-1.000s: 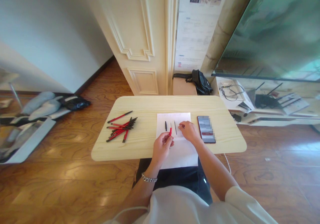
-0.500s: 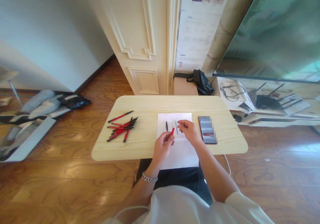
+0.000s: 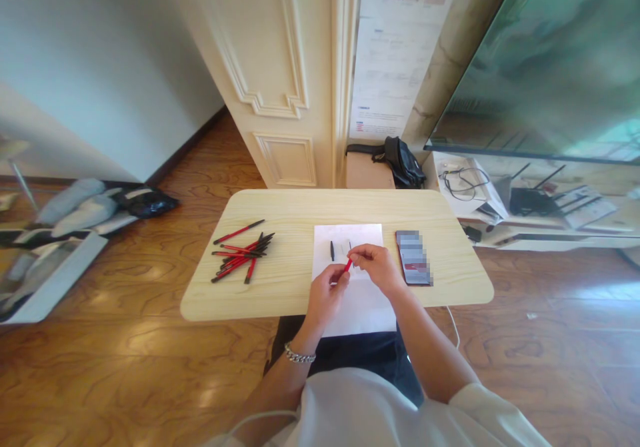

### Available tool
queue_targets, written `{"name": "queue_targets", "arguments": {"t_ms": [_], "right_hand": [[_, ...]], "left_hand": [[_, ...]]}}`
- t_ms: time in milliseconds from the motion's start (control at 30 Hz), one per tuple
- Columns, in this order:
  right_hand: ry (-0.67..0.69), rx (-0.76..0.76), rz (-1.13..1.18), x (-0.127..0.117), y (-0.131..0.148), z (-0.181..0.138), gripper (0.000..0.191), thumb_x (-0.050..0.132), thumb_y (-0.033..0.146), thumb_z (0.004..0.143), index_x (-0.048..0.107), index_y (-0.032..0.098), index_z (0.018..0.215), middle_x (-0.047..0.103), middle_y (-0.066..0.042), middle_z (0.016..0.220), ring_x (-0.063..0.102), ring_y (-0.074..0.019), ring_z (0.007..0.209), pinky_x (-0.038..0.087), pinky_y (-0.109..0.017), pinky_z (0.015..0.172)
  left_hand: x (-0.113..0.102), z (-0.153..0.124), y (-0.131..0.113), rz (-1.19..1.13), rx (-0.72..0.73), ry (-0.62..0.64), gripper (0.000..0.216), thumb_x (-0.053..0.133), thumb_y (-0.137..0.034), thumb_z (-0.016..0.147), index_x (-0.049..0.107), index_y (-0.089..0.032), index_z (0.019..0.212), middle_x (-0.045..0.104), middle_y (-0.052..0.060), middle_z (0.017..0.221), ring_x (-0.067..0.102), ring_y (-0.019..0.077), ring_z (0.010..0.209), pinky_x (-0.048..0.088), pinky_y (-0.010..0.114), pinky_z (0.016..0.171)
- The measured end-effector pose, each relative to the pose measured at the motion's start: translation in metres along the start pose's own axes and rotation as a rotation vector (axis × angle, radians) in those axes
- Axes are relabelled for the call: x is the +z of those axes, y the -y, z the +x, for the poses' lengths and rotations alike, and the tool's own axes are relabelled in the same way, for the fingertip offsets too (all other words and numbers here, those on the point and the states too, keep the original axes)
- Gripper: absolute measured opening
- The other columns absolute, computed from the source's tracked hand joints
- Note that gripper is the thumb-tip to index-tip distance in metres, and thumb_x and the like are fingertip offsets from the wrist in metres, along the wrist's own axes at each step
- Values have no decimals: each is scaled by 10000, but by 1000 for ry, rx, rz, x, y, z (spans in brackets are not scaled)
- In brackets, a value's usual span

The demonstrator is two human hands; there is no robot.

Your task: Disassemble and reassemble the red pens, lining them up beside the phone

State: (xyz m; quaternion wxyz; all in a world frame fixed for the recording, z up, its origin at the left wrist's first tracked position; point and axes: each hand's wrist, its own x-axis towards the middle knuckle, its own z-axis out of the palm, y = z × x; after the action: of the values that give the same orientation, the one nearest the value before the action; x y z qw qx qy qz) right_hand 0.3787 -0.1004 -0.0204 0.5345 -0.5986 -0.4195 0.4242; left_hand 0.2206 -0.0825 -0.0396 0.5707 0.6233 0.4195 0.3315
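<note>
Holding a red pen barrel (image 3: 347,266) between pinched fingertips of the left hand (image 3: 327,294), above white paper (image 3: 361,314) overhanging the near edge of the tabletop (image 3: 295,210). Meeting its far end with bent, gathered fingers of the right hand (image 3: 376,265); too small to tell whether gripping anything. With a black pen part (image 3: 332,250) near the paper's far left corner, red-and-black pens (image 3: 243,255) heaped toward the tabletop's left edge and a phone (image 3: 411,258) toward its right.

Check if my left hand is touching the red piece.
Touching. The head view shows the left hand pinching the red piece between thumb and fingers.
</note>
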Motion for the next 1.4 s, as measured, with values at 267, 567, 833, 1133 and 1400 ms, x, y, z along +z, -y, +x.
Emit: {"name": "queue_targets", "arguments": {"t_ms": [267, 567, 833, 1133, 1400], "right_hand": [[146, 6, -91, -10, 1, 1, 297, 594, 352, 767, 673, 172, 989, 681, -45, 836, 567, -129, 657, 444, -268, 620], [-54, 86, -858, -1, -12, 31, 189, 564, 349, 808, 685, 206, 834, 694, -72, 848, 615, -195, 809, 406, -291, 720], [-44, 229, -1090, 12, -15, 42, 259, 529, 375, 820, 695, 178, 844, 691, -152, 901, 627, -235, 866, 404, -311, 737], [-105, 105, -513, -1, -17, 38, 226, 523, 314, 786, 648, 163, 899, 676, -65, 764, 596, -159, 676, 424, -275, 631], [-176, -47, 214, 0, 27, 14, 309, 591, 411, 765, 579, 179, 968, 652, -58, 831, 551, -118, 644, 443, -244, 575]], "left_hand": [[0, 1, 2, -98, -38, -8, 307, 621, -418, 770, 645, -177, 959, 693, 60, 854, 640, 171, 725, 498, 283, 673], [-3, 0, 2, -261, -59, -40, 285, 660, -373, 743, 620, -146, 910, 697, 80, 820, 659, 194, 804, 493, 327, 772], [-9, 0, -1, -203, -25, -64, 245, 669, -356, 732, 608, -161, 868, 677, 52, 813, 634, 168, 770, 471, 270, 692], [-7, 0, -4, -234, -23, -61, 274, 686, -362, 713, 605, -160, 879, 677, 48, 809, 637, 164, 753, 475, 271, 690], [0, 0, -1, -262, -29, -34, 296, 692, -360, 714, 622, -166, 927, 686, 50, 824, 642, 161, 740, 484, 283, 697]]}}
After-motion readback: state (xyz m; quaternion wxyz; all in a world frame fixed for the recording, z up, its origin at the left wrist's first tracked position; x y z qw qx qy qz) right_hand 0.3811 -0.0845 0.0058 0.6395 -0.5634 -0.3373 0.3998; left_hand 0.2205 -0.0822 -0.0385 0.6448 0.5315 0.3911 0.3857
